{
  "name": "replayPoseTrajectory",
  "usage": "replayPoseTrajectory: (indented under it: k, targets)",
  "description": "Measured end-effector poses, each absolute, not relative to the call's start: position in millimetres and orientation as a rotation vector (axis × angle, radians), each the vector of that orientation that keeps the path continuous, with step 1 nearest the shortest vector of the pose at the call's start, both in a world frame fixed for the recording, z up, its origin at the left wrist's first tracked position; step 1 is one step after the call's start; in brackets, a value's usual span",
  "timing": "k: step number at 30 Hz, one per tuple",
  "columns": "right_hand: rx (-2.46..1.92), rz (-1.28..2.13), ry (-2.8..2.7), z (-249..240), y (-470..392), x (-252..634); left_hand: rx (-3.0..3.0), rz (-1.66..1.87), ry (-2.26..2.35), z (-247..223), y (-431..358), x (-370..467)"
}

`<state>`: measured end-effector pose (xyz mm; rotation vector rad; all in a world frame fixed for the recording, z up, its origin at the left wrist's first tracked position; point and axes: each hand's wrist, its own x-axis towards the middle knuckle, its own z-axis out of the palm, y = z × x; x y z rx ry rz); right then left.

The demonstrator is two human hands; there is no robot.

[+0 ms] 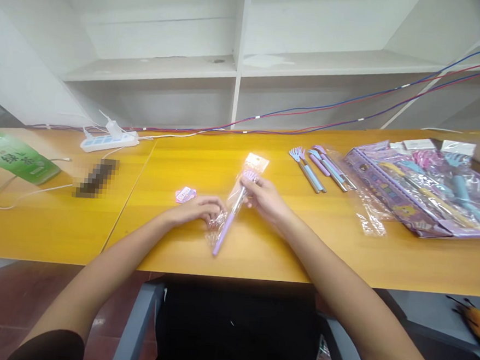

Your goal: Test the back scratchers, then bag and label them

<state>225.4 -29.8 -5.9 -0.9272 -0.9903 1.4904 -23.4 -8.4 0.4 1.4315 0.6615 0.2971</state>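
Observation:
A back scratcher [224, 229] with a lilac handle and silver shaft lies slantwise in front of me, its claw end pointing away. My right hand [265, 201] is closed on it just below the lilac claw. Around and beside the scratcher is a clear plastic bag [256, 162] with a white top. My left hand [200, 209] has its fingers curled at the bag's crumpled edge, left of the shaft; the fingertips are partly hidden. Just beyond that hand a small pink and purple card [186, 195] lies on the table.
Several loose back scratchers [307, 171] lie to the right, near empty clear bags [371, 219]. A purple display box [399, 196] holds bagged scratchers. At left are a power strip [109, 141], a green package [19, 156] and a white cable [33, 192]. Shelves [149, 66] stand behind the table.

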Motion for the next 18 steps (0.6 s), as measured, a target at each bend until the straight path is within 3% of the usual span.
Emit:
replayPoseTrajectory:
  k: [7, 18]
  targets:
    - [-0.844, 1.807, -1.294, -4.4, -46.4, 210.2, 1.550, 0.969, 0.710, -9.2, -1.1, -19.5]
    - [-0.810, 1.964, -1.539, 2.3, -55.6, 208.5, 1.794, 0.994, 0.863, -4.1, -8.1, -19.5]
